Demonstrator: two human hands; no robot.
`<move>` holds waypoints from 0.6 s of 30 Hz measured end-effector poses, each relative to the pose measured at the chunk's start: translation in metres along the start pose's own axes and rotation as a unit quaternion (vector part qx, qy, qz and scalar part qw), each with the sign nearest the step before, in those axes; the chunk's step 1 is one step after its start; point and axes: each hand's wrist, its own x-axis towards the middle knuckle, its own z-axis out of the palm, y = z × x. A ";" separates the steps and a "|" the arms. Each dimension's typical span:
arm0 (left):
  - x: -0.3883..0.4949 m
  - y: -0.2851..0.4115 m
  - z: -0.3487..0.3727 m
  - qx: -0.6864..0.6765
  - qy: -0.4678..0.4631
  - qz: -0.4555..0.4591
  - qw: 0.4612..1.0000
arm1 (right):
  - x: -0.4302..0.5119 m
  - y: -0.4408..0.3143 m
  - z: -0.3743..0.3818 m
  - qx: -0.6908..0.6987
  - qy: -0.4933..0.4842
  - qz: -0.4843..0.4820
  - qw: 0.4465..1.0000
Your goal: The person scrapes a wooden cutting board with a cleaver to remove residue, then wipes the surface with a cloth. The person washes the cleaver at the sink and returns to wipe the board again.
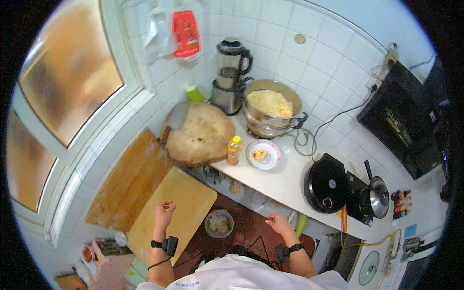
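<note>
My left hand (165, 214) hovers over a pale wooden board (181, 203), fingers loosely curled and apart, with nothing visible in it. In front of the counter, above the floor, my right hand (279, 223) hangs in the air with bent fingers, and I see no object in it. Both wrists wear black straps with small devices. Ahead lies a thick round wooden chopping block (203, 134) with a cleaver (178, 117) resting on its left side. A yellow-capped bottle (234, 152) stands beside the block. Next to it, a plate (272, 163) carries a small yellowish food lump (259, 155).
A blender (229, 78) and a steamer pot (297, 105) holding pale yellow food stand by the tiled wall. A black electric pan (324, 185) and a lidded wok (377, 197) sit rightward. A bin (219, 233) with scraps is on the floor. A darker board (134, 181) lies left.
</note>
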 end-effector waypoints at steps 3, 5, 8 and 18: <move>0.023 0.059 0.031 0.061 -0.038 0.095 0.993 | 0.022 0.007 -0.018 0.022 -0.012 -0.002 1.000; 0.038 0.092 0.041 0.013 -0.023 0.107 0.994 | 0.034 0.008 -0.024 0.011 -0.014 -0.016 1.000; 0.065 0.135 0.041 0.026 0.002 0.138 0.990 | 0.050 0.008 -0.026 0.008 -0.019 -0.034 0.999; 0.274 0.284 0.016 0.005 0.048 0.257 0.965 | 0.040 -0.009 -0.022 0.018 -0.016 0.082 0.996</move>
